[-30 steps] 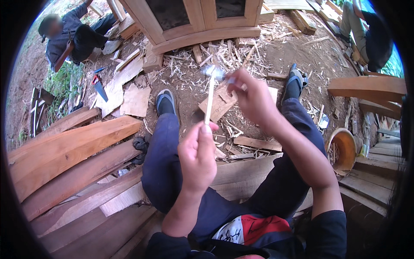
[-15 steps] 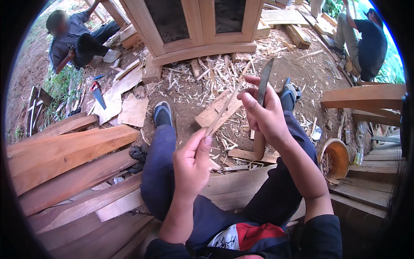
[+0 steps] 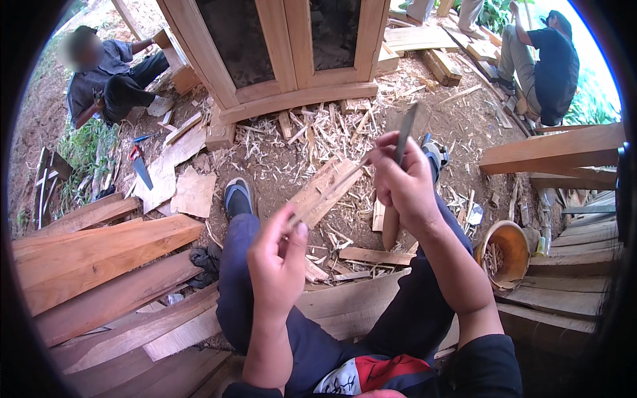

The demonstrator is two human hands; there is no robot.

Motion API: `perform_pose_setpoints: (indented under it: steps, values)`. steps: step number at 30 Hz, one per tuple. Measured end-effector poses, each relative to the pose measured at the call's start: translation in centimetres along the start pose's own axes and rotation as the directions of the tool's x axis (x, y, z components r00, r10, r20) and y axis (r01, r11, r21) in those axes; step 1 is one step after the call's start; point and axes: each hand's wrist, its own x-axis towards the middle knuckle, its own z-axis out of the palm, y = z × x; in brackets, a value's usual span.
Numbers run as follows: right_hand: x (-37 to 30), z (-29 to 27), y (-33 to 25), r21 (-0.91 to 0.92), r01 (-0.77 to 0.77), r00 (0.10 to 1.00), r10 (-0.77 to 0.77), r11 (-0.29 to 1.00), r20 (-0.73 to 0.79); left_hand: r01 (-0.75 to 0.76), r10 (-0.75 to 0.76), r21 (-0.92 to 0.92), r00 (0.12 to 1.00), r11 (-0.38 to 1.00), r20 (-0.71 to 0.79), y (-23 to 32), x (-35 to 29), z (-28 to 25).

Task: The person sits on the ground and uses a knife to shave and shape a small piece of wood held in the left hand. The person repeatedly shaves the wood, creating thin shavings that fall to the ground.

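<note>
My left hand (image 3: pixel 273 268) pinches the near end of a thin wooden strip (image 3: pixel 332 189), which slants up and away toward the right. My right hand (image 3: pixel 408 182) is closed around a knife; its dark blade (image 3: pixel 405 132) points up and away, and the brown wooden handle (image 3: pixel 390 229) sticks out below the fist. The strip's far end meets the fingertips of my right hand, slightly blurred. Beneath the strip, on the ground, lies a flat piece of wood (image 3: pixel 308 194) among shavings.
A wooden panelled door or cabinet (image 3: pixel 285 53) stands ahead. Timber beams (image 3: pixel 113 255) lie at left, near a red-handled saw (image 3: pixel 141 169). At right are an orange bucket (image 3: pixel 511 249) and a beam (image 3: pixel 551 151). Two people (image 3: pixel 116 79) (image 3: pixel 551 66) sit farther off.
Both hands have come slightly lower and to the left in the picture. The strip's far end, which stuck out past my right fingers, now ends at them. The view has shifted a little.
</note>
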Motion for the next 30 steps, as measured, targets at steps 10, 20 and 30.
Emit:
perform_pose_setpoints:
  steps: [10,20,30]
  values:
    - [-2.1,2.2,1.3,0.232,-0.318,0.926,0.354,0.919,-0.132,-0.01,0.029,-0.166,0.993,0.986,0.114,-1.0,0.9,2.6]
    - [-3.6,2.3,2.1,-0.057,-0.399,0.911,0.403,0.915,0.085,-0.096,0.091,-0.348,0.995,0.932,-0.033,-0.1,0.7,2.0]
    - [-2.8,0.7,1.0,-0.141,-0.061,0.98,0.086,0.988,0.177,0.227,-0.111,-0.284,0.921,0.932,0.373,-0.4,-0.2,2.4]
